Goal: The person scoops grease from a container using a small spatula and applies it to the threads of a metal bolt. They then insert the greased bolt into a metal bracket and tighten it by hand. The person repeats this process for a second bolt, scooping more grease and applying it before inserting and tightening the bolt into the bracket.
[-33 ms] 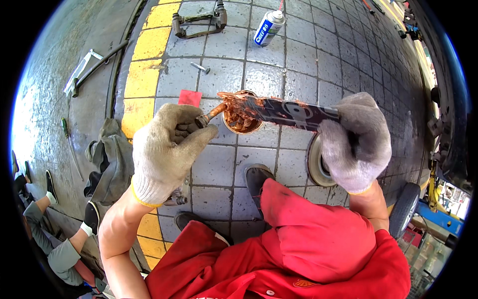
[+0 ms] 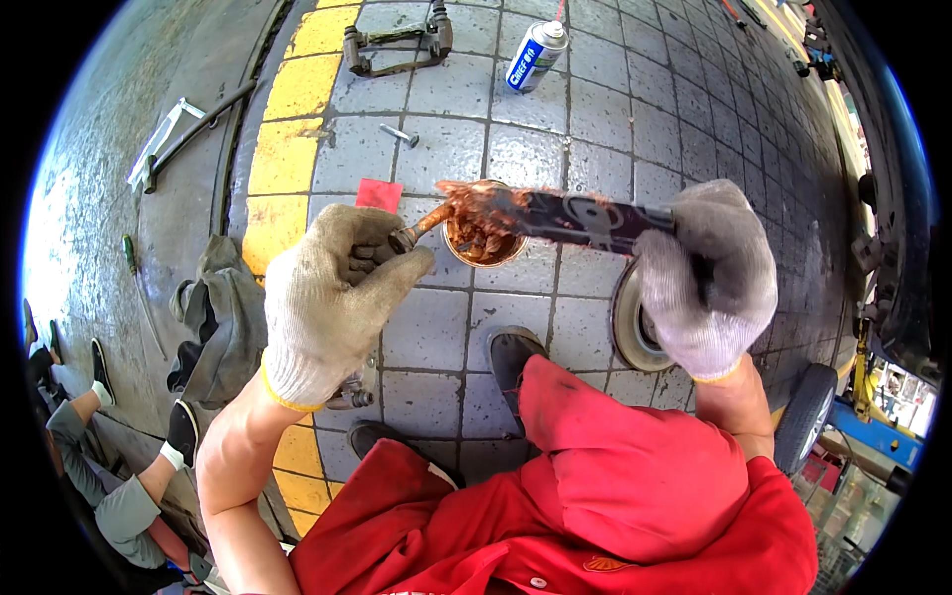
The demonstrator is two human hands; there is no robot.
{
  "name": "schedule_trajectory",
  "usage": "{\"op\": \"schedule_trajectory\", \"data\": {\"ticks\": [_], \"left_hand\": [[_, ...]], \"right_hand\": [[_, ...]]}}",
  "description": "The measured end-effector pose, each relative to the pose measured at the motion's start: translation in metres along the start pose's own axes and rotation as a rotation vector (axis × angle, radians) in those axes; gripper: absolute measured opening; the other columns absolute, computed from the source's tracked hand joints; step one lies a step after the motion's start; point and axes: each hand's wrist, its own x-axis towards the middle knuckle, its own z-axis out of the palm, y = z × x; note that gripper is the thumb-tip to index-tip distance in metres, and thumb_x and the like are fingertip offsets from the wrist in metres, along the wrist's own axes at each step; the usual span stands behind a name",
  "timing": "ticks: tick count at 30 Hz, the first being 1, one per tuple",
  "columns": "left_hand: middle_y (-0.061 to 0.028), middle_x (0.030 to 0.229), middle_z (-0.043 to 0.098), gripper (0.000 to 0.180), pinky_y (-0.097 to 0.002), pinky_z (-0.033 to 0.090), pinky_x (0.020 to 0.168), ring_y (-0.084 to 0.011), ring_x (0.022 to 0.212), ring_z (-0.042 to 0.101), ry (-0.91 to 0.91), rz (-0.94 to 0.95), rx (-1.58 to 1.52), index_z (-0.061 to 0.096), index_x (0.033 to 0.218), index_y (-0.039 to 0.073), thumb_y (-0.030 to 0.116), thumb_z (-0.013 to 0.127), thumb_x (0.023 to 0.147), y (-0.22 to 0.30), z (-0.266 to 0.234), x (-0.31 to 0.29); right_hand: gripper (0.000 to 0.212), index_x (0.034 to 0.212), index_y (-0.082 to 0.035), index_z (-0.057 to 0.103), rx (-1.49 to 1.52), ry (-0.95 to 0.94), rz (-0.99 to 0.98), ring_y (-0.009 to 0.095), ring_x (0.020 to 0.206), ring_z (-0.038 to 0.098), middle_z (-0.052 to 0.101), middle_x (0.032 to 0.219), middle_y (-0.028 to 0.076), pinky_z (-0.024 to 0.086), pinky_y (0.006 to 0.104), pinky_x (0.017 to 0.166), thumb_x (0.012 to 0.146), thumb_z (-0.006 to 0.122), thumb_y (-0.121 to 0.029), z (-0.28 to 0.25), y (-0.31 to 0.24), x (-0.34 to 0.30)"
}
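My left hand [image 2: 332,302], in a white knit work glove, pinches a bolt [image 2: 432,220] by its head end, the shank pointing up and right and coated in copper-coloured grease. In my gloved right hand [image 2: 709,278] is the end of a flat dark strip [image 2: 605,223], its far end thickly covered with the same paste. The pasty end meets or nearly meets the bolt's tip. Below it stands an open can [image 2: 483,260] of copper-coloured grease, partly hidden by the strip.
Beyond my hands lie a red square [image 2: 379,194], a loose bolt [image 2: 399,135], a brake caliper bracket [image 2: 399,42] and a spray can [image 2: 536,58]. A brake disc [image 2: 635,322] sits beneath my right hand. At left are grey cloth [image 2: 213,317], a screwdriver [image 2: 141,288] and another person's legs [image 2: 149,491].
The strip has shifted very slightly upward with my right hand and is blurred. My left hand and the bolt stay where they were.
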Motion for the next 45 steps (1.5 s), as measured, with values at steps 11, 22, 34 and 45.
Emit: {"op": "schedule_trajectory", "data": {"ticks": [11, 22, 34, 45], "left_hand": [[-0.0074, 0.083, 0.078, 0.031, -0.0278, 0.059, 0.072, -0.0090, 0.076, 0.072, -0.015, -0.101, -0.024, 0.073, 0.105, -0.001, 0.019, 0.091, 0.088, 0.009, -0.002, 0.004], [-0.0060, 0.080, 0.075, 0.034, -0.0279, 0.056, 0.066, -0.0087, 0.070, 0.068, -0.019, -0.225, -0.084, 0.072, 0.103, -0.004, 0.021, 0.090, 0.088, 0.010, -0.005, 0.009], [-0.0047, 0.077, 0.073, 0.032, -0.0263, 0.054, 0.063, -0.0068, 0.068, 0.065, -0.065, -0.272, -0.119, 0.072, 0.103, -0.003, 0.020, 0.089, 0.090, 0.013, -0.004, 0.011], [-0.0050, 0.086, 0.074, 0.030, -0.0247, 0.054, 0.066, -0.0076, 0.073, 0.067, -0.074, -0.223, -0.132, 0.069, 0.107, -0.004, 0.013, 0.088, 0.090, 0.006, -0.002, 0.011]], "right_hand": [[0.021, 0.093, -0.002, 0.078, -0.187, -0.077, -0.036, 0.025, 0.068, 0.068, 0.070, 0.079, 0.007, 0.055, 0.0351, 0.061, 0.074, 0.083, 0.007, 0.000, -0.013, 0.007], [0.021, 0.105, 0.002, 0.072, -0.175, -0.158, -0.050, 0.027, 0.074, 0.065, 0.071, 0.089, 0.013, 0.053, 0.0403, 0.069, 0.086, 0.079, 0.006, -0.004, -0.010, 0.003], [0.041, 0.112, -0.004, 0.077, -0.157, -0.305, 0.001, 0.033, 0.088, 0.071, 0.076, 0.105, 0.013, 0.059, 0.0446, 0.077, 0.074, 0.091, -0.011, -0.012, -0.013, -0.002], [0.026, 0.097, -0.004, 0.079, -0.161, -0.170, -0.095, 0.027, 0.066, 0.071, 0.073, 0.079, 0.008, 0.059, 0.0386, 0.062, 0.073, 0.088, -0.001, 0.002, -0.006, 0.012]]}}
